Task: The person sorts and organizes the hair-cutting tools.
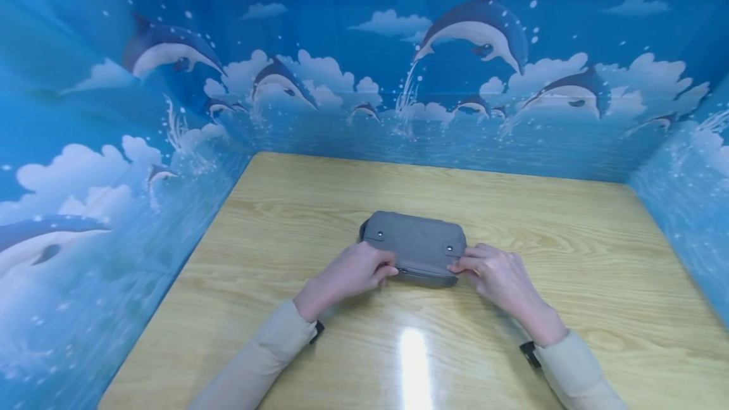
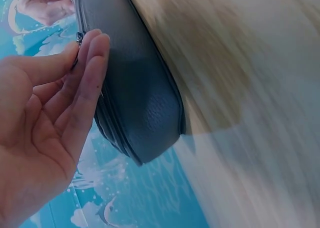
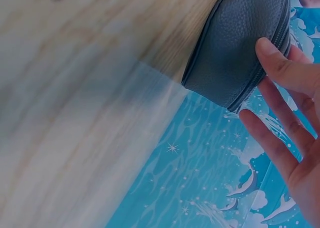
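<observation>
A grey leather-like zip pouch (image 1: 416, 239) lies on the table, its zipper along the near side. Two metal studs, a left stud (image 1: 380, 233) and a right stud (image 1: 450, 248), mark its upper face. With thumb and fingertips, my left hand (image 1: 355, 269) pinches the zipper pull (image 2: 79, 37) toward the pouch's left part. My right hand (image 1: 498, 276) holds the pouch's right end near the zipper, thumb on the near side and fingers behind. In the right wrist view, the dark zipper teeth (image 3: 281, 36) run up past the thumb.
The pouch rests mid-way on a light wood-grain table (image 1: 273, 226). Blue cloth walls (image 1: 342, 125) printed with dolphins and clouds rise at the table's back, left and right edges. A bright light reflection shows on the tabletop in front of the pouch.
</observation>
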Motion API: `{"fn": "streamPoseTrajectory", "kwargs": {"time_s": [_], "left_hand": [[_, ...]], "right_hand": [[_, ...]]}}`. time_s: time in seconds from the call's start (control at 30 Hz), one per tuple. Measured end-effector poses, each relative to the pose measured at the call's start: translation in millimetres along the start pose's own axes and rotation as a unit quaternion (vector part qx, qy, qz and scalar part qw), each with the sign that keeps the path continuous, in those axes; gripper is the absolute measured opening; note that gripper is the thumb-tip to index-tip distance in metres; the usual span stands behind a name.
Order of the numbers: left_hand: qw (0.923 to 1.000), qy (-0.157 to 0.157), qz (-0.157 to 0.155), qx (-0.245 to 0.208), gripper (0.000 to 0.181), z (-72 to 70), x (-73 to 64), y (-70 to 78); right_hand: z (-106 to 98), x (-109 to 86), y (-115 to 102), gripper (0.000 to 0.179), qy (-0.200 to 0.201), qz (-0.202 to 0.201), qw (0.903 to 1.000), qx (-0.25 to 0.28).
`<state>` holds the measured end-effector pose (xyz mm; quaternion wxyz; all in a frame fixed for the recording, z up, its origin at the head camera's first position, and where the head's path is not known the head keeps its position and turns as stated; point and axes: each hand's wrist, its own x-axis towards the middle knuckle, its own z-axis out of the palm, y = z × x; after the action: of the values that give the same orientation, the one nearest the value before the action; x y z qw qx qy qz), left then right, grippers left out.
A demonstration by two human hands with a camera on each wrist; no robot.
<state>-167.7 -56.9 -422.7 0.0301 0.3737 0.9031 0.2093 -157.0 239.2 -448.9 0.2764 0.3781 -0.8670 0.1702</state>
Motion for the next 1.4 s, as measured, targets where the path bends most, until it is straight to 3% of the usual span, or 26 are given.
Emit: {"fn": "streamPoseTrajectory", "kwargs": {"time_s": [0.47, 0.77, 0.93, 1.03, 1.23, 1.4], "left_hand": [[0.9999, -0.005, 0.004, 0.01, 0.021, -11.0, -14.3, -23.9], [0.9997, -0.003, 0.015, 0.017, 0.017, -15.0, -15.7, -26.4], [0.9994, 0.012, -0.006, 0.033, 0.016, -16.5, -18.6, -29.6], [0.9986, 0.028, -0.02, 0.041, 0.014, -18.1, -21.6, -36.0], [0.9964, 0.054, -0.009, 0.065, 0.012, -24.2, -25.0, -55.8], [0.9948, 0.063, -0.023, 0.076, 0.011, -28.8, -23.5, -71.9]], "right_hand": [[-1, -0.2, 0, 0.023, -0.003, 0.008, 1.0, -0.005], [-2, 0.7, 0, 0.024, -0.011, 0.01, 0.9999, -0.003], [-3, 0.3, 0, 0.024, -0.012, 0.011, 0.9999, -0.007], [-2, 0.2, 0, 0.024, -0.009, 0.01, 0.9999, -0.01], [-2, 0.7, 1, 0.025, -0.009, 0.009, 0.9998, -0.013], [-1, 1.5, 1, 0.025, -0.008, 0.008, 0.9999, -0.009]]}}
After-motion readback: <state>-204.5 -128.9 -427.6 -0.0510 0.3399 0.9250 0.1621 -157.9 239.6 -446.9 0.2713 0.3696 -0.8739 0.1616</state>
